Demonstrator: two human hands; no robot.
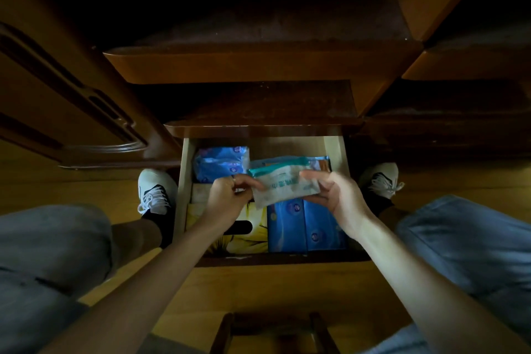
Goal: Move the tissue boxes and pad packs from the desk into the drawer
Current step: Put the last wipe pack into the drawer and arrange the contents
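Note:
A pale pad pack with a teal top edge (283,184) hangs over the open wooden drawer (182,181), held at both ends. My left hand (227,195) grips its left end and my right hand (334,195) its right end. Inside the drawer lie a blue pad pack (221,164) at the back left, blue pad packs (304,227) at the front right, and a yellow tissue box (247,234) with a dark slot at the front left. Another pack (319,162) shows behind the held one.
The drawer sticks out low between my knees, with my white shoes (153,190) on the wooden floor at either side. Dark wooden desk ledges (258,63) overhang it above. A carved cabinet door (71,112) stands at the left. A stool frame (273,330) lies below.

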